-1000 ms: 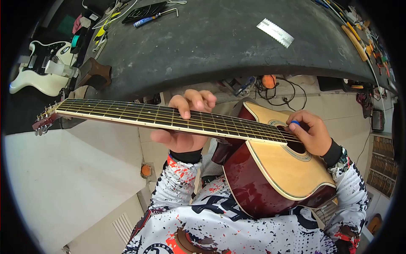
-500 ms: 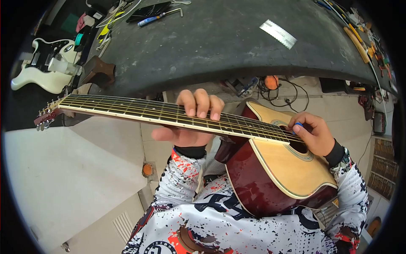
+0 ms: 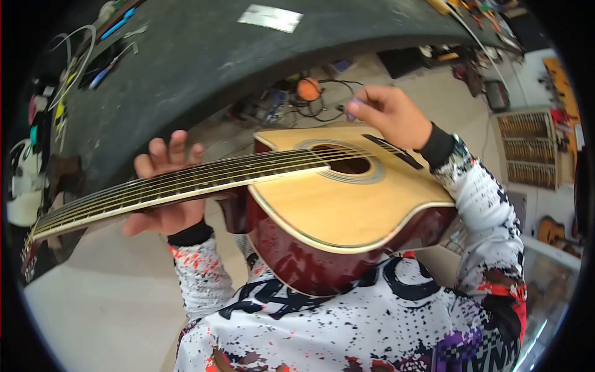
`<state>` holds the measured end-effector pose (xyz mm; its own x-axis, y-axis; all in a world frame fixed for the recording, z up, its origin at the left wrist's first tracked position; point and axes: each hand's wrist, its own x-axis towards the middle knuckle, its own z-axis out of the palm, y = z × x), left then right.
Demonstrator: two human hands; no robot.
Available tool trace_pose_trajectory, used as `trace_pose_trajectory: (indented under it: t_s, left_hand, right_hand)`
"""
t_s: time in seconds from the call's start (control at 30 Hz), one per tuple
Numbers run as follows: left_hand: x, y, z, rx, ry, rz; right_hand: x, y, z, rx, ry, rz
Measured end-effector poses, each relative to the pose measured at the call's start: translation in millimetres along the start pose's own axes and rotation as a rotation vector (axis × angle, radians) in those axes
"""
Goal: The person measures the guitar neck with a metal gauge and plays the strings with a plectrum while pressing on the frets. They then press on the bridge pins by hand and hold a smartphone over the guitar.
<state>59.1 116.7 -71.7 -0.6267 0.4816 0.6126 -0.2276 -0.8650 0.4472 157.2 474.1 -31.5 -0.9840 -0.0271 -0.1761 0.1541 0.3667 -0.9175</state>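
An acoustic guitar (image 3: 297,208) with a pale top and dark red sides rests across my lap, its neck stretching to the left. My left hand (image 3: 173,218) is under the neck, thumb on the near side. Its fingers reach up past the far edge, spread and raised off the strings; whether the palm touches the neck is hidden. Above the guitar's top, beyond the sound hole, my right hand (image 3: 395,118) pinches a small blue guitar pick (image 3: 352,110), clear of the strings.
A dark workbench (image 3: 186,68) curves ahead, holding a metal ruler (image 3: 270,18) and a blue-handled screwdriver (image 3: 102,75). Below it lie cables and an orange round object (image 3: 308,89). A part-seen white guitar (image 3: 25,209) is at far left, slotted racks (image 3: 527,149) at right.
The view has swung to the right. My right hand has lifted away from the strings with the pick. My left fingers, earlier bent over the fretboard, have straightened and risen off it.
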Motion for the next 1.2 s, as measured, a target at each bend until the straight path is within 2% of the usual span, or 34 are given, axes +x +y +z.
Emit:
trace_pose_trajectory:
  t_s: [0.07, 0.17, 0.23, 0.33, 0.37, 0.43, 0.47, 0.6, 0.77, 0.97, 1.03, 1.2]
  left_hand:
    - [-4.2, 1.2, 9.1, 0.075, 0.240, 0.006]
    - [-8.3, 4.3, -2.6, 0.034, 0.159, 0.033]
    - [-9.3, 4.9, 2.3, 0.049, 0.185, 0.032]
    - [-11.5, 12.1, 0.2, 0.189, 0.408, 0.075]
    - [-11.9, 12.9, 1.6, 0.190, 0.406, 0.075]
    - [-10.1, 13.2, 5.0, 0.313, 0.601, 0.091]
    - [-8.9, 14.1, 5.7, 0.265, 0.543, 0.070]
    - [-8.0, 15.4, 4.8, 0.268, 0.554, 0.065]
    - [-0.4, 12.9, 15.9, 0.415, 0.678, 0.060]
    - [-6.0, 15.8, 10.0, 0.435, 0.630, 0.072]
    - [-5.1, 16.7, 11.2, 0.455, 0.634, 0.085]
    - [-8.8, 13.8, 16.8, 0.464, 0.628, 0.087]
  right_hand:
    - [-0.4, -1.0, -19.5, 0.047, 0.058, 0.016]
    - [-0.8, 5.2, -42.8, 0.061, 0.053, 0.052]
    - [-3.3, 17.8, -54.0, 0.041, 0.073, 0.112]
    - [-9.5, 33.1, -71.3, 0.050, 0.152, 0.171]
    - [-11.3, 39.3, -75.8, 0.072, 0.205, 0.225]
    - [-11.4, 48.9, -85.6, 0.066, 0.233, 0.232]
    - [-11.4, 51.6, -88.5, 0.058, 0.264, 0.241]
    - [-6.1, 52.0, -84.6, 0.093, 0.277, 0.244]
    - [3.6, 33.7, -60.6, 0.109, 0.195, 0.182]
    - [19.4, 11.1, -20.4, 0.127, 0.023, 0.025]
    - [26.2, 6.4, -7.4, 0.158, -0.094, -0.001]
    - [33.8, 5.5, 16.9, 0.026, -0.233, -0.023]
